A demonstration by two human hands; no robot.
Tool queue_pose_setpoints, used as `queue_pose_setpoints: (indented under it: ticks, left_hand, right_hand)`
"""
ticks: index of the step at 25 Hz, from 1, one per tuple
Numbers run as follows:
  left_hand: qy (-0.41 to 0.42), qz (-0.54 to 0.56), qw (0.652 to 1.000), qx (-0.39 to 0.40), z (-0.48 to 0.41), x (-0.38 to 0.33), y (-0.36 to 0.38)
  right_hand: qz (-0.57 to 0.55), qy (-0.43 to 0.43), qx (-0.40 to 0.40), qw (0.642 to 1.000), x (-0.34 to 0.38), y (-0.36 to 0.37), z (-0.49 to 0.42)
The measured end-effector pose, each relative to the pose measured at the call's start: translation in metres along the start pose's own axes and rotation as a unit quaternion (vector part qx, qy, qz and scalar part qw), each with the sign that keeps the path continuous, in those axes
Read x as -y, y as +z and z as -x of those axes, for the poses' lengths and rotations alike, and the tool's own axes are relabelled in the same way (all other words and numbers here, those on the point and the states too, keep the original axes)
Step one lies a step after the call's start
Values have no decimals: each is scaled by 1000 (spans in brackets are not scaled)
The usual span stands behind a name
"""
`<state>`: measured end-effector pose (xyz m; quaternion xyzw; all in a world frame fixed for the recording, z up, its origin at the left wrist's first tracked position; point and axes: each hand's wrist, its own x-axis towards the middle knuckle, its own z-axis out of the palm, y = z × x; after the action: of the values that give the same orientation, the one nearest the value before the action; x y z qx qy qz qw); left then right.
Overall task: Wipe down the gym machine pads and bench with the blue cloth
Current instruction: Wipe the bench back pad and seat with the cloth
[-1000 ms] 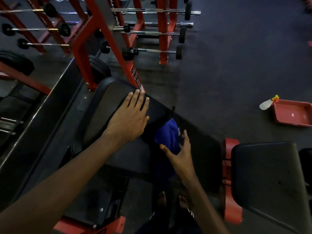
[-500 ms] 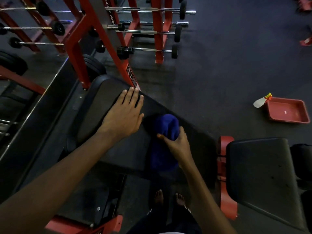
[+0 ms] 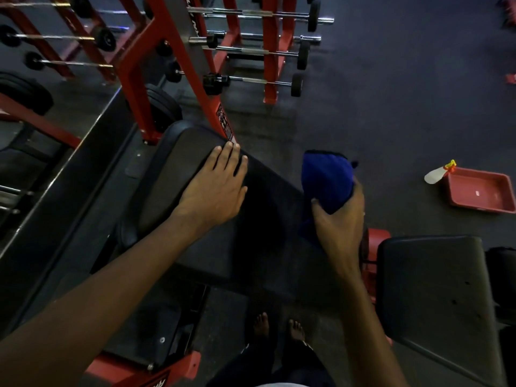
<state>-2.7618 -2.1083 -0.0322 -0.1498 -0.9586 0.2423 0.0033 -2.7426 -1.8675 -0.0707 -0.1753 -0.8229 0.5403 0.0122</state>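
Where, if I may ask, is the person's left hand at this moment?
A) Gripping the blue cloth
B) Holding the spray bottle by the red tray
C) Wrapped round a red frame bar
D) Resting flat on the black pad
D: the left hand lies with straight fingers flat on the black pad, while the right hand is the one that grips the blue cloth.

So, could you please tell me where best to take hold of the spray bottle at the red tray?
Probably the white body of the spray bottle, from above, on the side away from the tray: it juts out free past the corner of the red tray, while the trigger head lies at the rim.
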Motion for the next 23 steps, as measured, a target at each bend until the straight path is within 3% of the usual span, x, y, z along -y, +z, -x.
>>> queue_pose_setpoints:
  ticks: [2, 4, 6, 8, 10, 13, 18, 21, 23]
  left_hand:
    - [2, 5, 1000, 2, -1, 0, 0]
    - [2, 6, 1000, -4, 0, 0, -1]
    - [0, 2, 1000, -2, 0, -1, -2]
    - [-4, 4, 1000, -2, 0, -1, -1]
    - [-4, 8, 1000, -4, 0, -1, -2]
    - [-2, 2, 1000, -1, 0, -2, -4]
    - [-4, 5, 1000, -5, 1, -2, -4]
    - [0, -2, 1000, -1, 1, -1, -3]
    - [-1, -4, 1000, 2, 0, -1, -3]
  right_hand:
    - [120, -108, -9, 987, 8, 12, 7]
    - [187, -149, 105, 965, -2, 43, 30]
    - [137, -153, 184, 961, -20, 59, 50]
    - [29, -104, 163, 981, -31, 50, 42]
    - [74, -141, 130, 979, -43, 43, 25]
    - [93, -193, 226, 950, -54, 61, 28]
    - [79, -233, 126, 961, -68, 91, 13]
    - [52, -126, 90, 987, -68, 92, -25]
    - [49, -115, 90, 988, -63, 93, -24]
